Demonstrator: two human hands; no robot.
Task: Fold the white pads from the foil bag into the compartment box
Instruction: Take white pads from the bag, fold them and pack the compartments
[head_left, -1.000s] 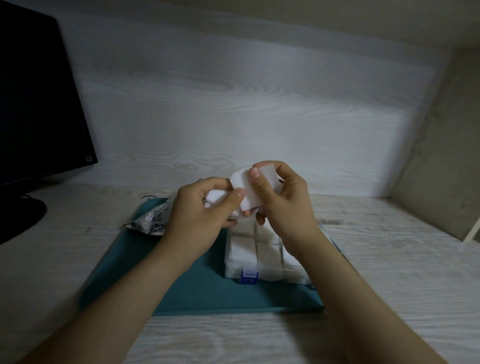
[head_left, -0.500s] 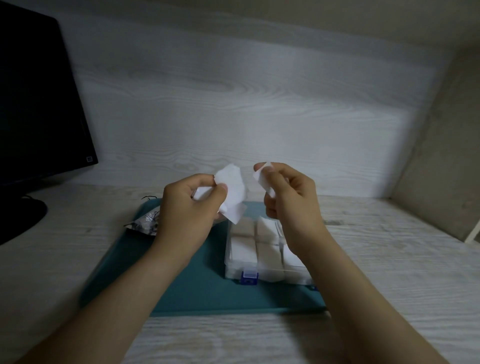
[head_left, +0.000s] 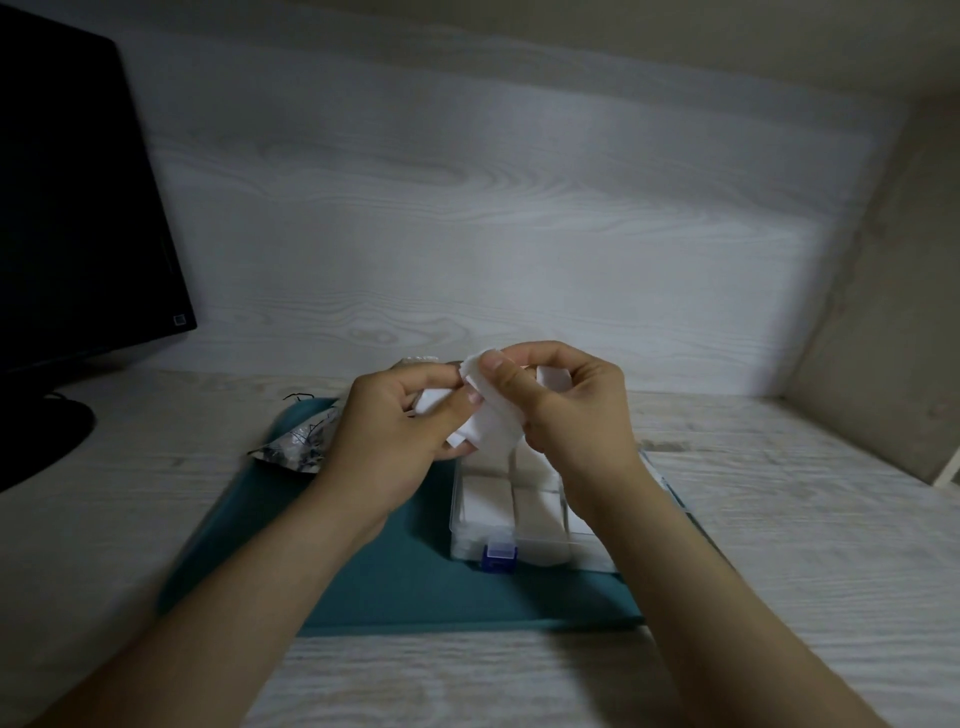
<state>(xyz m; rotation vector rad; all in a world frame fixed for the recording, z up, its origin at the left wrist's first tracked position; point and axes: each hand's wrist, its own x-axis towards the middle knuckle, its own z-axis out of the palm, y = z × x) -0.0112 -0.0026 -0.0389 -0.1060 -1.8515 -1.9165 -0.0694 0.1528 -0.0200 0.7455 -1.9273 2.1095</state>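
Note:
Both hands are raised together above the clear compartment box (head_left: 457, 519), working white pads. My right hand (head_left: 566, 410) pinches a white pad (head_left: 493, 421) between thumb and fingers, and a second white piece shows behind its fingers. My left hand (head_left: 389, 431) grips the pad's lower left part and holds more white pad material. The box sits on a teal mat (head_left: 363, 577), has a blue latch (head_left: 498, 557) at its front and holds folded white pads in several compartments. The foil bag (head_left: 298, 444) lies at the mat's far left corner, partly hidden by my left hand.
A black monitor (head_left: 78, 208) with its round base stands at the left on the pale wooden desk (head_left: 805, 519). A wooden back panel rises behind the mat and a beige side wall closes the right.
Half a second ago the hands were apart, each holding a white piece. They have come back together, and both now hold one pad over the box.

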